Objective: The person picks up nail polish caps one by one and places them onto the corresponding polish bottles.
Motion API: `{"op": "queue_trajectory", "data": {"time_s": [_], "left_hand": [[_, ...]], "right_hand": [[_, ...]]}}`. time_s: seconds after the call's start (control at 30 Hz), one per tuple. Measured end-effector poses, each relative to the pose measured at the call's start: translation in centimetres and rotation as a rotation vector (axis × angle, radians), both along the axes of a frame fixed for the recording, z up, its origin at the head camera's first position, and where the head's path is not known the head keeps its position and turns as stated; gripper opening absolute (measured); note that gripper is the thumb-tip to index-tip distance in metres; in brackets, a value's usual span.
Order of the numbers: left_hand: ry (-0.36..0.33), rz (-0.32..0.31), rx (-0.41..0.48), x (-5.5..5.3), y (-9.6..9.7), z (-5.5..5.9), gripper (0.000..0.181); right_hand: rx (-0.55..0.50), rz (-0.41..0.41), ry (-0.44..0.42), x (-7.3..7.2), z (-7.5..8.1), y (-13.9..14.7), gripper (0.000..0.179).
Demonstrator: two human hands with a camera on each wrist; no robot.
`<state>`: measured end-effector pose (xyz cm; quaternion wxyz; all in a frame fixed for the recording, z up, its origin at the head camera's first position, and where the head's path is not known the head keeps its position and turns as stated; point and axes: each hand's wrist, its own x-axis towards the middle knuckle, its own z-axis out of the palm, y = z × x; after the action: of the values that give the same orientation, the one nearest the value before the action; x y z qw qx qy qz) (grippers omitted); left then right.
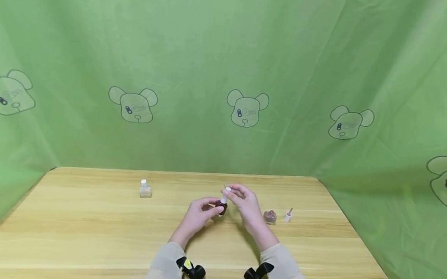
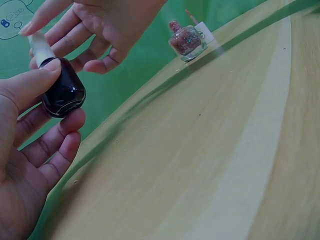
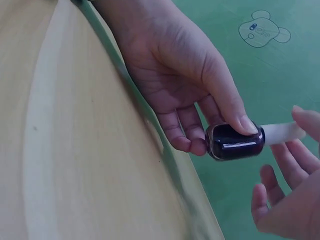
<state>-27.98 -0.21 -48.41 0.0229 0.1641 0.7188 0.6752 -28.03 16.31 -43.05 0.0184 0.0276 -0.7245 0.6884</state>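
Note:
A dark nail polish bottle (image 3: pixel 235 144) is held up over the table between my two hands. My left hand (image 1: pixel 198 214) grips its glass body, thumb on one side and fingers on the other. At the bottle's neck sits a white cap (image 3: pixel 281 132), which my right hand (image 1: pixel 248 206) pinches between thumb and fingertips. In the left wrist view the dark polish bottle (image 2: pixel 65 92) is tilted, cap end toward the upper left. The right hand's other fingers are spread loosely beside the cap.
Right of my right hand stands an uncapped pink glitter polish bottle (image 1: pixel 270 217). Beside it, a white cap (image 1: pixel 287 216) rests with its brush pointing up. A clear polish bottle (image 1: pixel 145 191) with a white cap stands at the back left. Green cloth (image 1: pixel 192 146) surrounds the wooden table (image 1: pixel 84 233).

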Motion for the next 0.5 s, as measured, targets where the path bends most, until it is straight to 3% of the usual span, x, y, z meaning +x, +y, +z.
{"op": "queue_trajectory", "data": {"time_s": [0.1, 0.23, 0.37, 0.5], "left_hand": [[0.01, -0.007, 0.011, -0.14, 0.05, -0.15, 0.035], [0.01, -0.014, 0.025, -0.24, 0.18, -0.29, 0.034], [-0.003, -0.013, 0.029, -0.16, 0.22, -0.26, 0.033], [-0.006, -0.008, 0.023, 0.41, 0.08, 0.65, 0.031]], "right_hand": [[0.008, 0.111, 0.009, 0.06, 0.13, 0.34, 0.041], [0.032, 0.209, 0.035, 0.04, 0.21, 0.77, 0.042], [0.05, 0.217, 0.042, -0.11, 0.19, 0.92, 0.039], [0.058, 0.156, 0.031, -0.17, 0.17, 0.69, 0.036]]}}
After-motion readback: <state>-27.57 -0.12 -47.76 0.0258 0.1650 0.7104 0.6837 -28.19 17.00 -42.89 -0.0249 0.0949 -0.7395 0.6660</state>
